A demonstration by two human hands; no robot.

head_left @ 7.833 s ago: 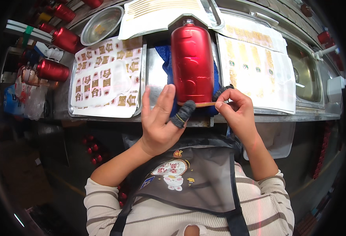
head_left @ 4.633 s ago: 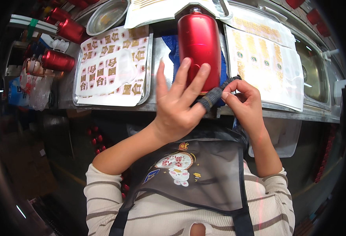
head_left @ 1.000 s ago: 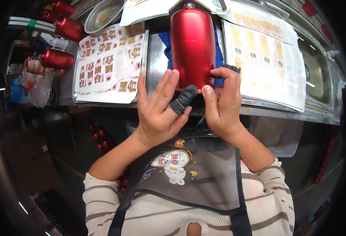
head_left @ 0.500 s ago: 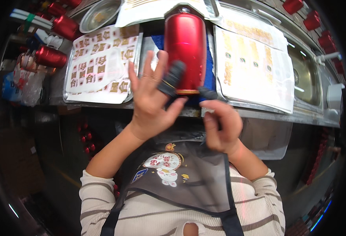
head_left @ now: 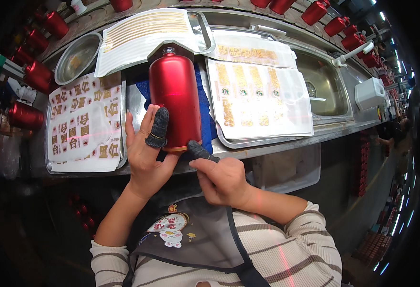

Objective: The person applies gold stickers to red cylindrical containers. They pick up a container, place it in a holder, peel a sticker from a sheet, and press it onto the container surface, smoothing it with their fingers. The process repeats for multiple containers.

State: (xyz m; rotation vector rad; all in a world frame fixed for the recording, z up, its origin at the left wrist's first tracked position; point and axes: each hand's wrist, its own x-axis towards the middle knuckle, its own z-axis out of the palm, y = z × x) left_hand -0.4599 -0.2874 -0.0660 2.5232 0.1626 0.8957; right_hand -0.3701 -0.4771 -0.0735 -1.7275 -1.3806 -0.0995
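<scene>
A shiny red metal bottle [head_left: 174, 95] with a bare threaded neck lies on its side, its base toward me, on a blue cloth [head_left: 203, 91]. My left hand [head_left: 148, 160] has its fingers stretched along the bottle's left side; a dark knitted cover with a rubber band wraps its index finger. The left thumb lies by the base. My right hand [head_left: 224, 177] is beside the lower right of the base, its dark-covered index finger touching the bottle edge. Its other fingers curl in, and whatever they may hold is hidden.
Trays of printed transfer sheets flank the bottle, gold and pink at left [head_left: 83, 122], gold and green at right [head_left: 262, 95]. Gold-striped sheets [head_left: 145, 36] lie behind, next to a metal bowl [head_left: 78, 57]. A sink [head_left: 332, 107] is at right; more red bottles [head_left: 315, 12] stand around.
My view has turned right, so the bench sits further left and lower. My left fingers now rest against the bottle, and my right index finger has come onto its base edge.
</scene>
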